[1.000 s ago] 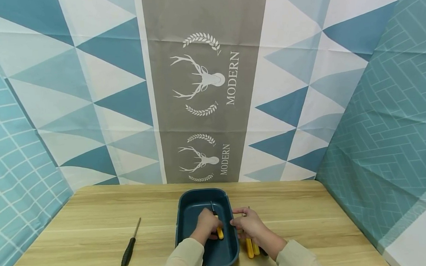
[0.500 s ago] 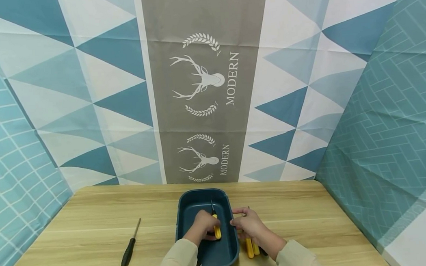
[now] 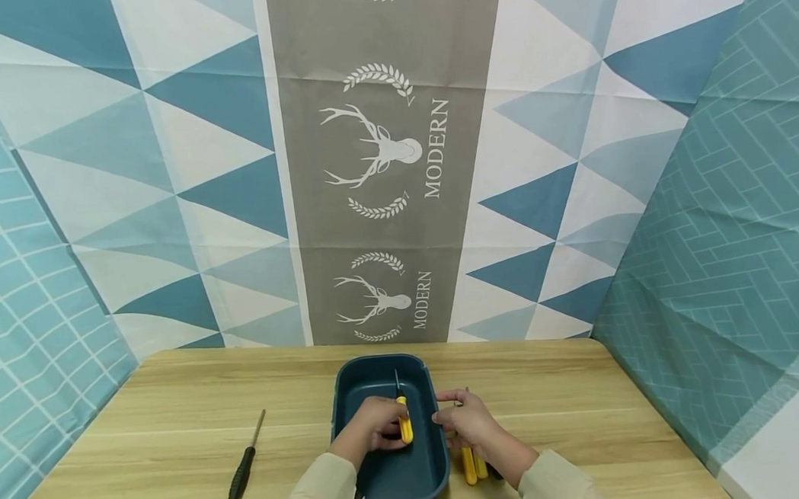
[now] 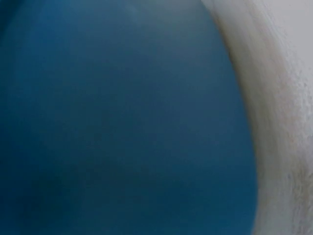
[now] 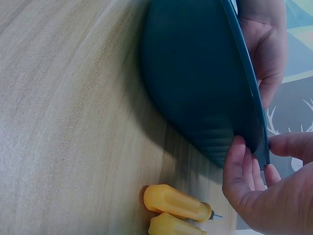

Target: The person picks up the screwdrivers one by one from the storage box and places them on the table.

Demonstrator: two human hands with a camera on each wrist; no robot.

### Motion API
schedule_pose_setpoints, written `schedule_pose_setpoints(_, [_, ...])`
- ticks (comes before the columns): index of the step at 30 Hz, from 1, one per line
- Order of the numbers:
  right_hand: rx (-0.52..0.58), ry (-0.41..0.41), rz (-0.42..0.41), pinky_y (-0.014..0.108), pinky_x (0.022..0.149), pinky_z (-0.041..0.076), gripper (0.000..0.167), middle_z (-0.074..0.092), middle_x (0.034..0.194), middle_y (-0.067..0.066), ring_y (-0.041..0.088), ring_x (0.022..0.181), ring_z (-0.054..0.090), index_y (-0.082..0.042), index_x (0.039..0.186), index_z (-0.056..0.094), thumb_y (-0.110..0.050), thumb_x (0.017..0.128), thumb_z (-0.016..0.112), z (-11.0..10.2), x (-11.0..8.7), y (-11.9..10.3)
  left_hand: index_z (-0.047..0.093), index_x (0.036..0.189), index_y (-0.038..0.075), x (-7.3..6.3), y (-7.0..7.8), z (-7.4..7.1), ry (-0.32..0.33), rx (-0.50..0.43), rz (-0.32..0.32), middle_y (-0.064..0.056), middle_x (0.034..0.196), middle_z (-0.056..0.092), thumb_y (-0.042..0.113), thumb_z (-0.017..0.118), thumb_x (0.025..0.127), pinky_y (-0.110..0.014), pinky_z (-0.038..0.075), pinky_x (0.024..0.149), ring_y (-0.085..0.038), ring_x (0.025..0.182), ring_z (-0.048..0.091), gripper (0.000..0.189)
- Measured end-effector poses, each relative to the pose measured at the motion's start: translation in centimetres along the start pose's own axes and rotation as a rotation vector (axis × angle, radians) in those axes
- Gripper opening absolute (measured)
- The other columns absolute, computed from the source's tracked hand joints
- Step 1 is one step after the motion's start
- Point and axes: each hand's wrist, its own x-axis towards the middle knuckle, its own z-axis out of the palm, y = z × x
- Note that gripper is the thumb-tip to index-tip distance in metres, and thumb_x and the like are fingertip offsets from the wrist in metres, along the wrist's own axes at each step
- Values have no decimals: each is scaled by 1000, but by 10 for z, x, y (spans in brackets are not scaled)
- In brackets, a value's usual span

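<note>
Inside a dark blue plastic bin [image 3: 410,482], my left hand [image 3: 377,419] grips a yellow-handled screwdriver [image 3: 406,430], its dark shaft pointing toward the far end. My right hand [image 3: 472,422] pinches the bin's right rim; in the right wrist view the fingers [image 5: 235,164] lie along the outer wall and the thumb [image 5: 288,144] is on the other side of the rim. Yellow-handled screwdrivers [image 3: 469,466] lie on the table under and beside that hand, partly hidden by it. Only a blurred blue surface [image 4: 127,117] and pale table fill the left wrist view.
A black-handled screwdriver [image 3: 241,473] lies on the wooden table [image 3: 177,423], left of the bin. A dark handle end [image 3: 494,473] shows beside the yellow ones. Patterned cloth [image 3: 374,167] hangs behind the table and along both sides.
My left hand has shifted slightly left and away inside the bin, and the yellow-handled screwdriver has moved with it. My right hand has stayed at the rim.
</note>
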Motion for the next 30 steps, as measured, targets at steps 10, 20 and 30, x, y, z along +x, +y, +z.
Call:
schedule_pose_setpoints(10, [6,2,-7,32,61,52,46,60,93,13,20,74,57,3,128,43,-7,86,59,1,1,1,32,136,-10,-4,0,-9,-84,-112,41,-22,112,53,9,57,88,-43,57,74,-26,90,61,58])
schedule_pose_setpoints(20, [-6,12,4,32,63,52,46,60,95,14,21,76,57,3,128,44,-7,86,59,1,1,1,32,138,-10,-8,-1,-15,-175,-190,105,-27,123,52,17,56,93,-43,55,81,-22,94,62,57])
schedule_pose_setpoints(30, [-20,21,18,33,63,53,45,58,98,14,22,78,55,1,128,45,-8,86,59,2,1,-1,31,140,-7,-10,1,-20,-223,-206,114,-25,126,52,14,57,92,-42,54,83,-22,98,62,59])
